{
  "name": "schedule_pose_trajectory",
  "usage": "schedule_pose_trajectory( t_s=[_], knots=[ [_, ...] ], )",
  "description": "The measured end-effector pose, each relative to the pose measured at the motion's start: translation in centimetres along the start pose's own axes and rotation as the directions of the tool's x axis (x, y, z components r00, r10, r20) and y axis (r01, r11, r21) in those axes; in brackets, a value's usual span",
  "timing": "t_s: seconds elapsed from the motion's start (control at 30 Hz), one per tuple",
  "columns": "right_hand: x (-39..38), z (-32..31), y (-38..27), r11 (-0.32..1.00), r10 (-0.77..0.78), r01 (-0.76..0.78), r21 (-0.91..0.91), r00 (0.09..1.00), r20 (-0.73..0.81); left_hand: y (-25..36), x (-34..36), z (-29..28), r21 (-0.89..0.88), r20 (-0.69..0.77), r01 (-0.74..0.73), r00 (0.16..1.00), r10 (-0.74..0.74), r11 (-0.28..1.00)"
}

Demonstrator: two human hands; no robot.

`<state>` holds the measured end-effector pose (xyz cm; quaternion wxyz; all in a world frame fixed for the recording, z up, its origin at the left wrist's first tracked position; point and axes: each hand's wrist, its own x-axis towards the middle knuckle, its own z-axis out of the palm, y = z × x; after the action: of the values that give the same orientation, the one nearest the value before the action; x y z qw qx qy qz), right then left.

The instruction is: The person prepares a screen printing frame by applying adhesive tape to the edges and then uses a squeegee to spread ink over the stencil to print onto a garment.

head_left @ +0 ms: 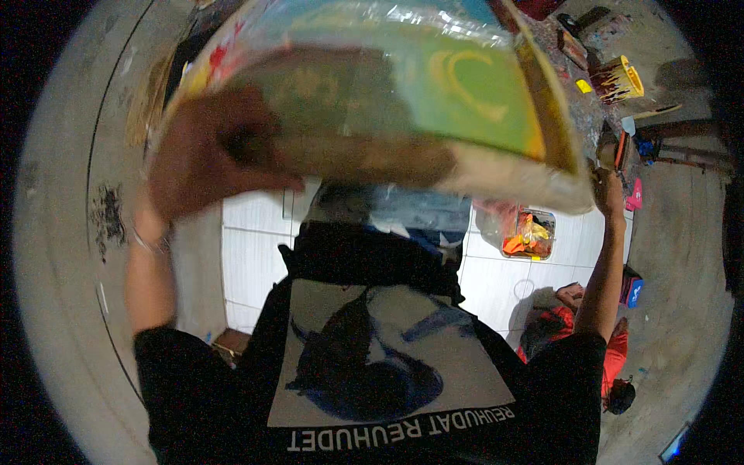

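A large painting (457, 93) in green, yellow and blue, with a pale bare edge, is raised in front of me and fills the upper middle of the head view. My left hand (213, 155) is closed round its lower left edge, with the fingers over the painted face and slightly blurred. At the lower right corner, my right hand (607, 188) grips the painting's side; its fingers are dark and partly hidden. Glare and a hand's shadow lie across the glossy paint. The painting's top runs out of view.
On the white tiled floor (260, 252) stands a clear tray (508, 246) with orange and yellow items. Up at the right is a yellow paint-streaked bucket (620, 80). Another person in red clothing (614, 356) is low on the right, near a blue and red box (633, 288).
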<state>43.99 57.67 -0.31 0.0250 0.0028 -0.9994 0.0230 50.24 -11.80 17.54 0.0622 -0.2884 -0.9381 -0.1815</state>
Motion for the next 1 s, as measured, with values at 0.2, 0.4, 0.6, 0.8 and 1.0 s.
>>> schedule_pose_trajectory(
  t_s=[0.2, 0.4, 0.6, 0.8, 1.0],
  knots=[
    [1.9, -0.8, -2.2, 0.935, -0.275, 0.279, 0.219, 0.96, -0.049, 4.7, 3.9, -5.3, -0.217, 0.311, 0.45, 0.873, -0.375, 0.866],
    [1.0, -1.8, -2.6, 0.984, 0.083, -0.095, 0.151, 0.993, 0.082, -1.1, 1.8, 1.8, 0.145, 0.248, -0.122, 0.965, 0.084, 0.982],
    [2.4, -0.7, -0.6, 0.931, 0.082, -0.142, 0.337, 0.979, 0.186, -1.6, -1.9, 9.9, 0.059, 0.285, -0.015, 0.959, -0.002, 0.998],
    [4.2, 1.5, 6.2, 0.965, 0.099, -0.131, 0.227, 0.984, 0.147, -1.9, -2.6, 13.0, 0.048, 0.294, -0.012, 0.956, -0.003, 0.999],
    [3.9, 1.7, 1.7, 1.0, 0.007, -0.009, 0.023, 0.995, 0.096, -1.7, -3.5, 13.0, 0.113, 0.28, 0.007, 0.959, -0.038, 0.994]
  ],
)
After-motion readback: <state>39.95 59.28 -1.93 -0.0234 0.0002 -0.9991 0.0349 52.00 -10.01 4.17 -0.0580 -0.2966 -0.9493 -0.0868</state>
